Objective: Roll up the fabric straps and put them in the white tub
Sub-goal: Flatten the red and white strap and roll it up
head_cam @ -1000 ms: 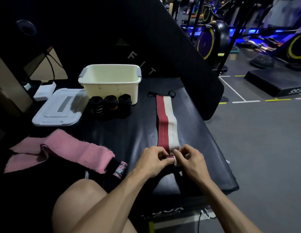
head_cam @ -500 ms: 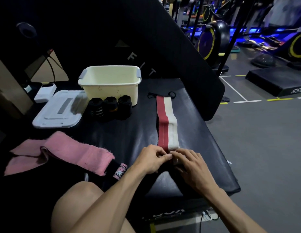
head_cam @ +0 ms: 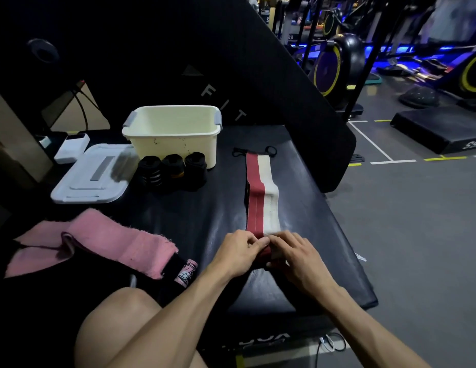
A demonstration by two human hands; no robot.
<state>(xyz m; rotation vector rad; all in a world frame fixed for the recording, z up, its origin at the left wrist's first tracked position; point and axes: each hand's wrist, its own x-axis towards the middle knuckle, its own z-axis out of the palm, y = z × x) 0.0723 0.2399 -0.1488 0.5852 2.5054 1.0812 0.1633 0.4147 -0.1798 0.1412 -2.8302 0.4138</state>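
Observation:
A red and white fabric strap [head_cam: 262, 197] lies lengthwise on the black padded bench [head_cam: 205, 216], its near end rolled into a small coil under my fingers. My left hand [head_cam: 238, 252] pinches the coil's left side and my right hand [head_cam: 298, 257] grips its right side. The white tub [head_cam: 173, 134] stands at the back of the bench. Three rolled black straps [head_cam: 173, 168] sit in a row against its front wall. A pink strap [head_cam: 98, 240] lies unrolled at the left, across my thigh.
The tub's white lid [head_cam: 90, 176] and a small white box [head_cam: 72, 147] lie left of the tub. A tilted black pad [head_cam: 258, 75] rises behind the bench. Grey gym floor with exercise bikes [head_cam: 335, 62] lies to the right.
Both hands have turned the strap's near end over into a thicker coil and crept slightly forward along it. The flat part of the strap is a little shorter.

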